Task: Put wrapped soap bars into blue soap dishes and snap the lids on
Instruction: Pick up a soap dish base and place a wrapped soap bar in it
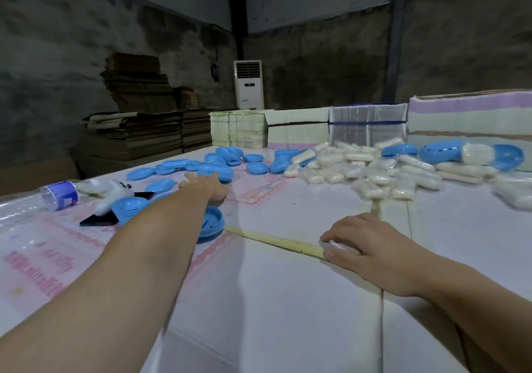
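The left hand [207,185] is stretched way out across the white paper-covered table [288,300], fingers out fairly straight and not gripping anything, tips right at the near edge of the scattered pile of blue oval plastic soap dishes and lids [218,162]. Can't tell if a fingertip is actually touching one, it's too blurry there. One open blue oval dish half [213,223] sits just under that forearm, partly hidden by it, and another blue dish half [129,207] is just left of the arm, next to a black flat triangular piece [98,220].

The right hand [365,246] rests on the table closer in, fingers loosely curled with the tips pressing down on the yellowish tape seam [273,238], holding nothing.

The clear-wrapped cream soap bars [374,171] are heaped toward the far right, well apart from both hands, with a few more blue dishes mixed in. A clear plastic bottle with a purple label [60,194] lies on its side at the left edge.
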